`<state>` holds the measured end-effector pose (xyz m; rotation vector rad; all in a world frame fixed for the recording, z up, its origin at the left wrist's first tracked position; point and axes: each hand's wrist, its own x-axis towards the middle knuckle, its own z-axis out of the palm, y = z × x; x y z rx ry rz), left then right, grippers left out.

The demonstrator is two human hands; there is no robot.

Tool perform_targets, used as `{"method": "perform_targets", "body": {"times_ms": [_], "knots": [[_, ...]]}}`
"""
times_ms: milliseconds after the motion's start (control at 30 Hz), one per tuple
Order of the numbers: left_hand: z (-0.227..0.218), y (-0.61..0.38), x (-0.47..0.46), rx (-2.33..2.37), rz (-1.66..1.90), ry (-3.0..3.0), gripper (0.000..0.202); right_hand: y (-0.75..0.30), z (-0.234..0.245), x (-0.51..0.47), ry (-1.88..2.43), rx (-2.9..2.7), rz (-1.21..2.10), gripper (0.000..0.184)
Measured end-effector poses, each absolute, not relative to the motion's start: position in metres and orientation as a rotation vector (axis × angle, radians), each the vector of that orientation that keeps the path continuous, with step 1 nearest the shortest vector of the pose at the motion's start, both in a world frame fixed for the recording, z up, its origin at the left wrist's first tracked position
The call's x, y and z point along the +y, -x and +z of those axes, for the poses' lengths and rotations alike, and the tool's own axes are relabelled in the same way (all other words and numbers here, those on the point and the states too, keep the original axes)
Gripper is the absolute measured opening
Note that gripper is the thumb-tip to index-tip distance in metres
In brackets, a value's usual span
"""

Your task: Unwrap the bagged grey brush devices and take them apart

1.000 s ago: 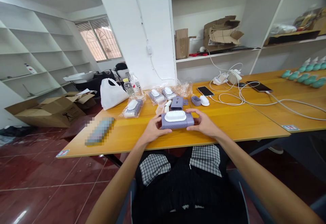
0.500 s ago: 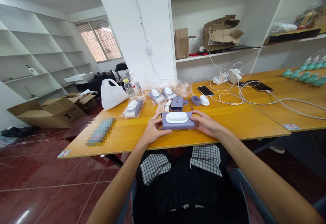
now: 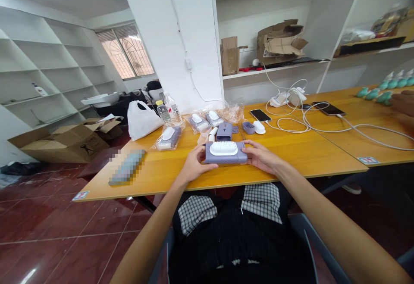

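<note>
Both hands hold a purple box-shaped case [image 3: 226,159] just over the table's front part. On its upper face lies a white oval brush [image 3: 224,148] with its bristles up. My left hand [image 3: 195,164] grips the case's left end, thumb along the lower edge. My right hand [image 3: 260,157] grips the other end, its fingers partly hidden behind the case. Just beyond stand another purple case [image 3: 224,132], a white tube-like piece [image 3: 212,135], a small purple cup [image 3: 248,128] and a white oval piece [image 3: 259,127].
Bagged purple-and-white sets [image 3: 169,138] lie behind, near bottles [image 3: 173,109] and a white plastic bag [image 3: 142,120]. A phone [image 3: 260,115] and white cables [image 3: 293,129] spread rightward. At the far right, another person's hand [image 3: 403,103] is beside green bottles [image 3: 371,93]. A blurred-out object [image 3: 127,167] lies left.
Another person's hand has come into view at the right edge, by the green bottles. My hands and the case have stayed almost still.
</note>
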<state>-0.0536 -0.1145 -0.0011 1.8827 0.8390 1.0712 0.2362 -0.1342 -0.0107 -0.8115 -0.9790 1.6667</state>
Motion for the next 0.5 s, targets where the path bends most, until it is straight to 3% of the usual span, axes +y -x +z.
{"method": "perform_targets", "body": {"times_ms": [500], "knots": [[0.0033,0.0534,-0.1145,0.855,1.068,-1.961,0.045,-0.2358,-0.013,-0.1333,0.781,-0.921,1.673,0.049]]}}
